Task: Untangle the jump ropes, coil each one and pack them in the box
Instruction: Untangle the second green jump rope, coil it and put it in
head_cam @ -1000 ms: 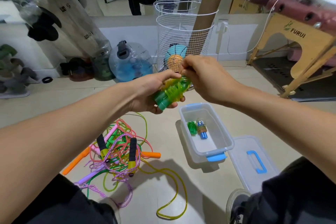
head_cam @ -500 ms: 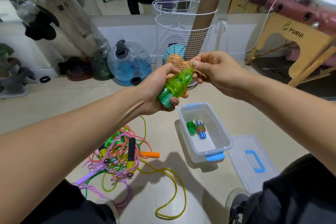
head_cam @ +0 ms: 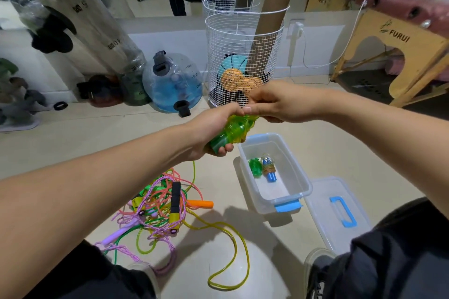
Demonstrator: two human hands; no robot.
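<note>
- Above the box (head_cam: 301,192), our left hand (head_cam: 213,126) grips the green rope (head_cam: 233,132), steadying its handles.
- Our right hand (head_cam: 277,102) pinches its top, likely securing the coil.

Box (head_cam: 301,192) on floor, two coiled ropes (head_cam: 263,167) inside; lid (head_cam: 323,204) laid right of it; tangled ropes (head_cam: 160,211) left.

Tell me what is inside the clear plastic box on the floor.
The box holds two coiled ropes at its far end: a green bundle and a blue-handled bundle side by side. The near wall hides a strip of the bottom.
</note>
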